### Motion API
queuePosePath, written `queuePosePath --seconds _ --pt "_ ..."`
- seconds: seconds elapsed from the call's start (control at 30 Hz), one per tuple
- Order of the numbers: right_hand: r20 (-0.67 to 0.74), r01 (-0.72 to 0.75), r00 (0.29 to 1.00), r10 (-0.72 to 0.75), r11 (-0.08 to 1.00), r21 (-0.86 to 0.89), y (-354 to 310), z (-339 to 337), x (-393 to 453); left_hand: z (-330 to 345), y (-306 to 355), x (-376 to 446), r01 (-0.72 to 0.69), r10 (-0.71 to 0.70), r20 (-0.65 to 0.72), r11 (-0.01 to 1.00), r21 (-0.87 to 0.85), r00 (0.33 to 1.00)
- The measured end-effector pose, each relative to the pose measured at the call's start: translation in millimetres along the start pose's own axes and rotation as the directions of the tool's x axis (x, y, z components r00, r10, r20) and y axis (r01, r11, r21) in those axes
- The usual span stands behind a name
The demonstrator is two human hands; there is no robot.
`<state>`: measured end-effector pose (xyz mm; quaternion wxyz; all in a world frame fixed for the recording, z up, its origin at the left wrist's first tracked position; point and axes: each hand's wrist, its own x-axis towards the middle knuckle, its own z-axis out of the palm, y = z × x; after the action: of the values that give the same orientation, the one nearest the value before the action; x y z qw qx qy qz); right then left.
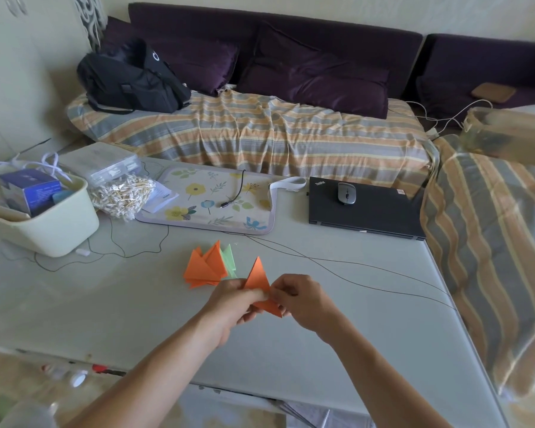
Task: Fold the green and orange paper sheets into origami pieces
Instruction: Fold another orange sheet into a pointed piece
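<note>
Pinching orange piece (261, 281): left hand (235, 299), right hand (303, 299) | pale table (322, 350) | striped sofa (260, 131) behind

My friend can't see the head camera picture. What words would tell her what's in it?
Two hands, left hand and right hand, pinch a folded orange paper piece above a pale table. Behind it lies a pile of folded orange and green pieces; farther back sit a closed black laptop and a striped sofa.

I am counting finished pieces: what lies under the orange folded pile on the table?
Under the orange folded paper pile light green folded paper shows at its right edge. How many green pieces lie there stays covered.
</note>
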<state>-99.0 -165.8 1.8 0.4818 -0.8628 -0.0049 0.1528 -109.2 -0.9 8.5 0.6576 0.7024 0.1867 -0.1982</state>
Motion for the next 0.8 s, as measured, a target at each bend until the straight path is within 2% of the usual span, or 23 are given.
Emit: queuePosePath --seconds 0.23,0.37,0.63,0.8 --pt "0.034 0.066 0.997 -0.065 0.997 -0.05 -2.7 2.4 -3.7 -3.2 -1.7 1.1 -0.127 0.132 -0.068 0.989 0.069 0.989" --pt "0.051 0.072 0.996 -0.071 0.997 -0.021 -6.3 1.2 -4.9 -1.8 -4.8 6.3 -0.135 0.15 -0.184 0.987 0.091 0.971" --pt "0.067 0.088 0.994 -0.084 0.995 -0.055 -7.0 3.3 -3.2 -1.6 0.4 3.9 -0.235 0.235 -0.303 0.971 0.037 0.924" --pt "0.096 0.058 0.994 -0.054 0.998 -0.04 -9.2 0.2 -4.7 0.1 0.4 4.9 -0.24 0.223 -0.367 0.971 -0.001 0.903"
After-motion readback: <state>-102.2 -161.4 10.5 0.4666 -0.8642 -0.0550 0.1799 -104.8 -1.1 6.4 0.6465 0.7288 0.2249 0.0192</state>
